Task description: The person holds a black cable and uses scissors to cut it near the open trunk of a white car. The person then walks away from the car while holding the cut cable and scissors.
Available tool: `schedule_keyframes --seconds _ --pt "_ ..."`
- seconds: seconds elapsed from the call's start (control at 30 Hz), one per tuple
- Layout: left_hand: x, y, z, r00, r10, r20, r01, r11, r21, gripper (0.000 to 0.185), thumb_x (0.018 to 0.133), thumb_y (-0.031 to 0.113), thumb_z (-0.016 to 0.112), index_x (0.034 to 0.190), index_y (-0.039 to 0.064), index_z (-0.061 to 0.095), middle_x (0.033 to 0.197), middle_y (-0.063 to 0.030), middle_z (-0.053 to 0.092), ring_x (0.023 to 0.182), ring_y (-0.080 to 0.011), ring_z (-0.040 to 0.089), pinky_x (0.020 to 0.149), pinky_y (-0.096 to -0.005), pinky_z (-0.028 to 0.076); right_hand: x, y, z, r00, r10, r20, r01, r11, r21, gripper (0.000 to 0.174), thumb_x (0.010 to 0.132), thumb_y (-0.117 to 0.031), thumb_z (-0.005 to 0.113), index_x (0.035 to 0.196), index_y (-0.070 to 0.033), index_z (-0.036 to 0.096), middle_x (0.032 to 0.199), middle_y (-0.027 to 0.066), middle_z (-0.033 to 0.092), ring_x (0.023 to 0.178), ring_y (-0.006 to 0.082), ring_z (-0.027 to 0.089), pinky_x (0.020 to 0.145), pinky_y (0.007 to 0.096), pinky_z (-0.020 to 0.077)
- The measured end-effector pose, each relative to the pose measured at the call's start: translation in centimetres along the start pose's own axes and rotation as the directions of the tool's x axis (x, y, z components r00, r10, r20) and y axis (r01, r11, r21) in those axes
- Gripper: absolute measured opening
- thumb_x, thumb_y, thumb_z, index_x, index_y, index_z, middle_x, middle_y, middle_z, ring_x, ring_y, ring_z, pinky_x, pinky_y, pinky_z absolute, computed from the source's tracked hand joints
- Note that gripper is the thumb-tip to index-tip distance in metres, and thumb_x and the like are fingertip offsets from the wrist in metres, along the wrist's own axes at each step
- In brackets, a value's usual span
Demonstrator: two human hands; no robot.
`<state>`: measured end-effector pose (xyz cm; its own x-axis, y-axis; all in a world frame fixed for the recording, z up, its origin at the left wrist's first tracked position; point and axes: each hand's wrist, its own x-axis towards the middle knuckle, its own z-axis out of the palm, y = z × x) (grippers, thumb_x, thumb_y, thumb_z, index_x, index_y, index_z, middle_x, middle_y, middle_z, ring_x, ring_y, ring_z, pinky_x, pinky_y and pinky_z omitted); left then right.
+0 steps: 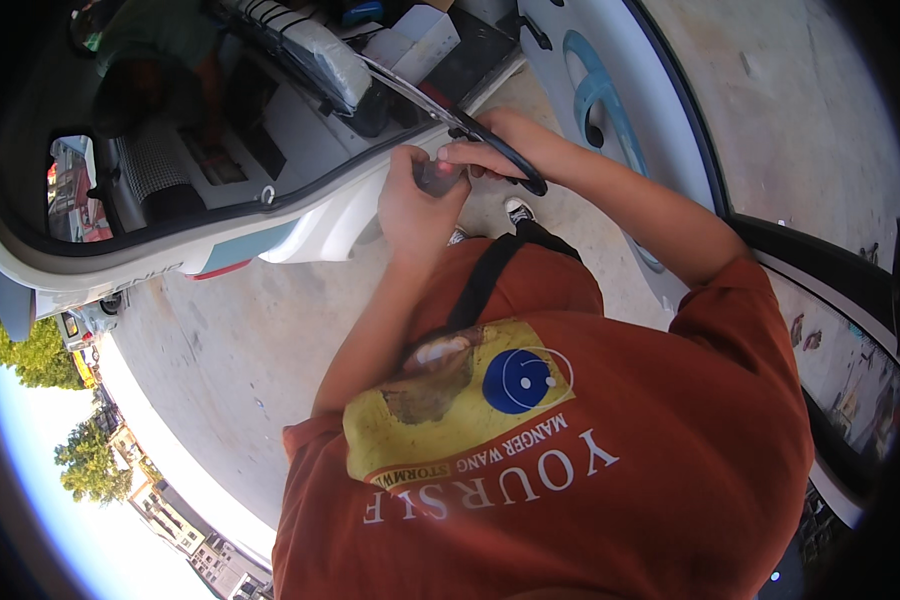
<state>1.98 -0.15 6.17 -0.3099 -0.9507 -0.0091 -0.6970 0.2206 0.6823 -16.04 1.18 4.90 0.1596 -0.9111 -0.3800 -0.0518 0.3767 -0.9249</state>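
Observation:
My left hand (418, 206) is curled around a small translucent piece (436, 178) with a reddish spot; blur and fingers hide what it is. My right hand (511, 141) holds long scissors (487, 137) by their black handles, and its thumb and fingertips meet the small piece. The metal blades point up and left, toward the vehicle's interior. Both hands are close together, just outside the white body edge (360, 178) of an open vehicle.
A plastic-wrapped bundle (326, 64) and a white box (424, 41) sit inside the vehicle. Another person (154, 82) leans at the upper left. An open door panel (570, 82) with a blue handle (607, 112) stands at right. Concrete floor (217, 337) extends left.

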Motion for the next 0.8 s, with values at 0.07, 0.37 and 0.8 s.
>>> schedule_keyframes --seconds 0.07,0.37,0.8 --pt "0.4 0.5 0.0 0.986 0.144 -0.079 -0.138 0.987 0.076 0.042 0.068 0.020 0.079 0.101 0.008 0.056 0.081 -0.0134 0.064 0.074 -0.0319 0.065 0.066 -0.0380 0.051 -0.9 -1.9 0.0 0.999 -0.002 -0.050 -0.003 0.996 -0.089 0.054 0.077 -0.051 0.075 0.066 0.001 0.066 0.057 0.0080 0.059 0.054 0.0174 0.059 0.054 0.0313 0.0472" --pt "1.3 -0.1 -0.5 0.807 -0.186 0.560 0.349 0.916 -0.198 0.022 0.077 0.018 0.079 0.091 0.003 0.069 0.076 -0.0038 0.066 0.061 -0.0088 0.057 0.050 -0.0226 0.040 0.0 0.2 -0.3 0.980 -0.201 0.018 0.175 0.806 -0.565 0.059 0.075 -0.055 0.078 0.077 0.003 0.068 0.063 0.0153 0.061 0.059 0.0258 0.059 0.057 0.0366 0.0476" --pt "0.1 0.0 -2.6 0.605 -0.094 0.791 0.723 0.480 -0.496 0.026 0.089 0.016 0.072 0.105 -0.002 0.062 0.085 -0.0087 0.066 0.069 -0.0094 0.061 0.044 -0.0160 0.034 -0.4 -0.2 -1.6 0.928 -0.200 0.314 0.269 0.943 -0.194 0.041 0.090 -0.041 0.069 0.084 -0.001 0.062 0.068 0.0024 0.054 0.063 0.0107 0.048 0.056 0.0279 0.0418"
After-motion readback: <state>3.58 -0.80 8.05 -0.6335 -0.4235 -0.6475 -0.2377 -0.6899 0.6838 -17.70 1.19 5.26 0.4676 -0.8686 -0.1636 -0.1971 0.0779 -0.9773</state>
